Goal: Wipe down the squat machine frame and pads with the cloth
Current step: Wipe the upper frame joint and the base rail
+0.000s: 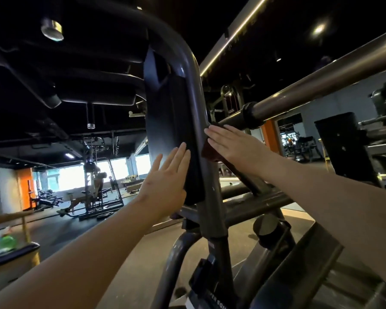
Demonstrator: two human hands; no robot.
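Two bare hands are on the machine, both laid flat. The right hand (232,146) has its fingers straight and together, nothing clenched, and it presses a dark reddish-brown cloth (210,152) against the grey steel upright tube (198,103) of the squat machine frame. The cloth shows under the palm and just past the fingertips, close to where a thick horizontal steel bar (321,83) with a black collar (250,114) runs up to the upright.

The left hand (165,181) grips nothing either. Its fingers are straight and slightly spread, resting on the side edge of the tall black vinyl pad (172,134). That pad stands just left of the same upright tube, tight against it.

Below the hands the upright drops to a curved grey base tube (176,253) and a black bracket (210,293) with white lettering too cut off to read. To the right, well apart, a black flat backing plate (343,148) leans at an angle on another part of the frame.

Across the dark gym floor to the left, a person (91,192) sits at another machine in front of bright windows (120,168), with an orange wall panel (25,188) beside them. A blurred green object (8,240) sits on a low counter at the left edge. Overhead, the black ceiling carries a round spot lamp (52,30) and a long strip light (232,36).
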